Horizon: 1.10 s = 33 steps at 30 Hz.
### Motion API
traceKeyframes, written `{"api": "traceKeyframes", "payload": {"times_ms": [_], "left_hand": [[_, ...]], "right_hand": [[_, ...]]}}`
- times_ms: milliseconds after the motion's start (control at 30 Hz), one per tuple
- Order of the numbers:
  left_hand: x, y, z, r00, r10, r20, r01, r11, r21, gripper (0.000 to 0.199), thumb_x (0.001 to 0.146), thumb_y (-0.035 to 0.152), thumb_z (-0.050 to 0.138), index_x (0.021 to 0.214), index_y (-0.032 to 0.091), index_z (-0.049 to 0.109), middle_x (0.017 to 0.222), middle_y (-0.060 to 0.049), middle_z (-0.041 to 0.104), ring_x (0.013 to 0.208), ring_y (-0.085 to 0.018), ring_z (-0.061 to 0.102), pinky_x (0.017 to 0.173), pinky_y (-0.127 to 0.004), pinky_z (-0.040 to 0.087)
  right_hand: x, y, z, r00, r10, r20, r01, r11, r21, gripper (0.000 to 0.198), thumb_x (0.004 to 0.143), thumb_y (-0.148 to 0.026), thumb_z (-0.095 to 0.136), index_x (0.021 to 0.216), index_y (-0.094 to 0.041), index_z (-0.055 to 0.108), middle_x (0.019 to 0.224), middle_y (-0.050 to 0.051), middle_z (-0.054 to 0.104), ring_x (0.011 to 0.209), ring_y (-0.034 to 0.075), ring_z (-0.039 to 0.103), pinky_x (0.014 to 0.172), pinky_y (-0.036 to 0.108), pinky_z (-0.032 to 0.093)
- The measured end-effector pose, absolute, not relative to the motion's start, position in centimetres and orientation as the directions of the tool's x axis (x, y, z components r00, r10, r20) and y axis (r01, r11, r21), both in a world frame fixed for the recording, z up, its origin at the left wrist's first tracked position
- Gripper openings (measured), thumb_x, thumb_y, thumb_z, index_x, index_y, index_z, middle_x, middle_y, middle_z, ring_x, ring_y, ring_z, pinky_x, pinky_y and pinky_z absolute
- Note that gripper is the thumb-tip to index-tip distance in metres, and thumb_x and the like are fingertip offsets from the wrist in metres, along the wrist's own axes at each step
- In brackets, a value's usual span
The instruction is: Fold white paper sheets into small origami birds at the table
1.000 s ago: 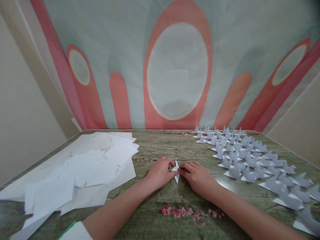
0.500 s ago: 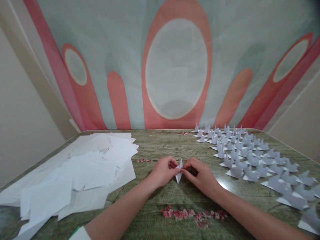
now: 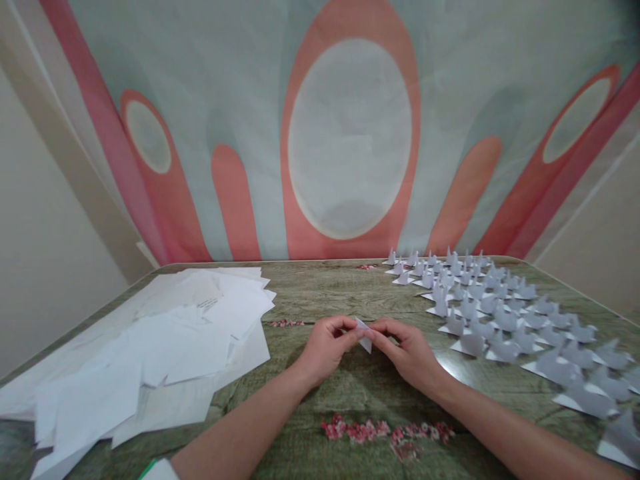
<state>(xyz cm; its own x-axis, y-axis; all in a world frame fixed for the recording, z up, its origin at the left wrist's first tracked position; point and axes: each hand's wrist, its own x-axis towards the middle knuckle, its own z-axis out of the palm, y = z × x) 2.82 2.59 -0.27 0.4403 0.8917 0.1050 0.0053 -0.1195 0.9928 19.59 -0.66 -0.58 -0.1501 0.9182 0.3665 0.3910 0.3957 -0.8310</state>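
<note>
A small white folded paper point(image 3: 367, 343) is pinched between both hands above the middle of the table. My left hand point(image 3: 327, 347) grips its left side between thumb and fingers. From the right, my right hand point(image 3: 403, 350) pinches the same piece, thumb and fingertips closed on it. The two sets of fingertips nearly meet and cover much of the paper; its lower tip and a bit of its upper edge show. Rows of white folded paper birds point(image 3: 506, 319) stand to the right of my right hand.
Loose white paper sheets point(image 3: 185, 343) lie in a spread pile on the left. The table point(image 3: 280, 433) has a wood-grain surface with printed pink flowers point(image 3: 357, 429). A backdrop point(image 3: 260, 80) with pink and pale green shapes rises behind the far edge.
The folded paper has tilted from nearly upright to slanting, and less of it shows. Both hands have closed in around it, their fingertips nearer each other.
</note>
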Motion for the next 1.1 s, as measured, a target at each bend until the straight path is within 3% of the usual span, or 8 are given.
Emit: {"api": "traceKeyframes", "payload": {"times_ms": [267, 433, 567, 900, 1100], "left_hand": [[2.7, 2.4, 0.3, 0.425, 0.885, 0.189, 0.068, -0.24, 0.969, 0.024, 0.078, 0.036, 0.06, 0.077, 0.013, 0.066, 0.074, -0.002, 0.061, 0.072, -0.013, 0.054, 0.069, -0.023, 0.041], [2.7, 2.3, 0.7, 0.375, 0.903, 0.209, 0.024, -0.235, 0.972, 0.025, 0.071, 0.034, 0.068, 0.085, 0.014, 0.066, 0.081, -0.004, 0.065, 0.076, -0.015, 0.057, 0.074, -0.026, 0.043], [2.7, 2.1, 0.9, 0.366, 0.882, 0.298, 0.027, -0.33, 0.944, 0.018, 0.07, 0.032, 0.069, 0.075, 0.014, 0.067, 0.081, -0.005, 0.066, 0.081, -0.017, 0.059, 0.079, -0.028, 0.044], [2.4, 2.2, 1.5, 0.379, 0.879, 0.289, -0.001, -0.312, 0.95, 0.015, 0.067, 0.03, 0.073, 0.065, 0.015, 0.069, 0.072, -0.005, 0.066, 0.073, -0.016, 0.059, 0.073, -0.029, 0.046], [2.2, 2.3, 1.5, 0.412, 0.881, 0.231, -0.025, -0.243, 0.97, 0.016, 0.068, 0.029, 0.072, 0.067, 0.013, 0.069, 0.072, -0.005, 0.066, 0.071, -0.015, 0.059, 0.071, -0.027, 0.045]], "right_hand": [[19.6, -1.0, -0.5, -0.152, 0.821, 0.551, 0.487, 0.547, -0.681, 0.02, 0.086, -0.028, 0.051, 0.071, -0.018, 0.059, 0.064, 0.001, 0.058, 0.061, 0.013, 0.054, 0.059, 0.024, 0.042], [20.0, -1.0, -0.6, -0.22, 0.677, 0.703, 0.627, 0.65, -0.43, 0.012, 0.085, -0.022, 0.052, 0.077, -0.019, 0.061, 0.071, 0.003, 0.062, 0.068, 0.015, 0.056, 0.064, 0.027, 0.042], [20.2, -0.9, -0.6, -0.285, 0.604, 0.744, 0.685, 0.672, -0.283, 0.011, 0.084, -0.021, 0.053, 0.077, -0.019, 0.062, 0.073, 0.003, 0.064, 0.068, 0.014, 0.057, 0.066, 0.028, 0.041], [20.5, -0.9, -0.8, -0.319, 0.585, 0.746, 0.658, 0.703, -0.27, 0.009, 0.084, -0.021, 0.053, 0.079, -0.019, 0.061, 0.075, 0.003, 0.064, 0.069, 0.014, 0.057, 0.066, 0.028, 0.041], [20.3, -0.9, -0.6, -0.281, 0.609, 0.741, 0.635, 0.697, -0.332, 0.011, 0.085, -0.023, 0.053, 0.078, -0.02, 0.06, 0.074, 0.003, 0.064, 0.069, 0.014, 0.058, 0.066, 0.028, 0.043]]}}
